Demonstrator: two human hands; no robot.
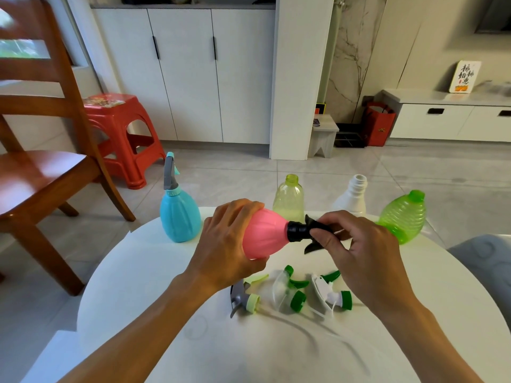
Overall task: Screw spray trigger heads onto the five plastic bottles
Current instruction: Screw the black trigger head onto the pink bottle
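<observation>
Meanwhile, above the middle of the round white desk point(143, 272), the person held a pink bottle point(265, 233) on its side, neck pointing toward 3 o'clock. The left hand point(229, 244) was wrapped around the fat base of it, fingers curled over the top and thumb underneath. The right hand point(356, 244) was closed on a black spray trigger head point(304, 230) seated on the pink bottle's neck, fingertips pinching the body just beyond the ribbed collar.

At 10 o'clock on the desk stood a blue bottle point(179, 217), upright, already wearing a grey and blue trigger head point(170, 172). Along the far edge, from 12 to 2 o'clock, stood 3 open-necked bottles: a pale yellow-green bottle point(289, 197), a white bottle point(352, 197) and a bright green ribbed bottle point(403, 217), the last leaning slightly.

Below the hands, toward 6 o'clock, 3 loose heads lay on the desk close together: a grey head with a pale green collar point(243, 297), a clear head with a dark green collar point(290, 291) and a white head with a green collar point(331, 294), its thin dip tube trailing off across the surface.

At 9 o'clock, off the desk, stood a wooden chair point(41, 172), with a red plastic stool point(121, 134) behind it.
</observation>
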